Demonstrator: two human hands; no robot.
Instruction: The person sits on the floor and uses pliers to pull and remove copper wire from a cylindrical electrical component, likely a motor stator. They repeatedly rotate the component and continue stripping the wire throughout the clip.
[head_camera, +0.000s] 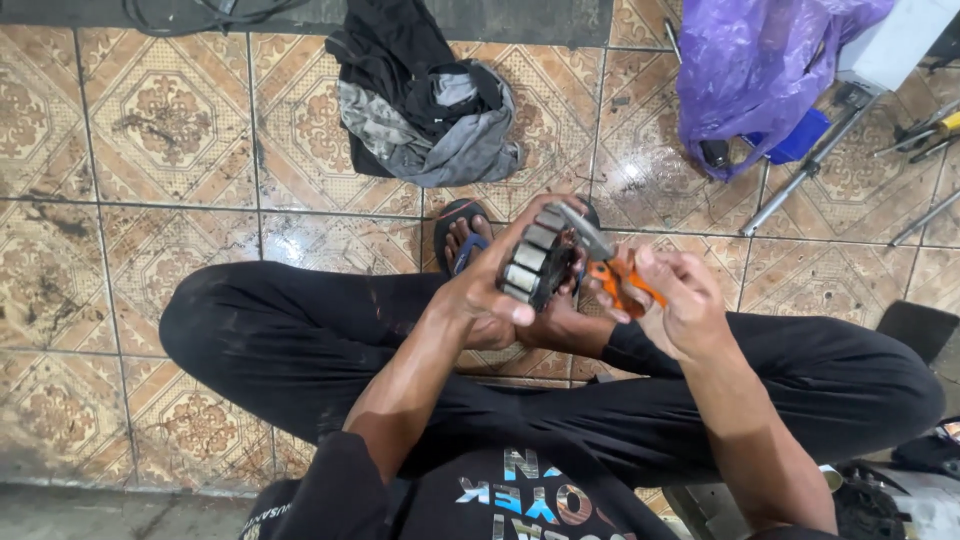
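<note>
Here the left hand (490, 300) clasps a round stator (535, 262) with pale metal poles around its rim and dark windings between, held above the crossed legs (300, 340). The right hand (680, 305), just right of the stator, is closed on orange-handled pliers (610, 265) whose metal tip touches the rim. I think the tip could slip off a pole and nick the windings or the left thumb, because the stator is held only in the air.
</note>
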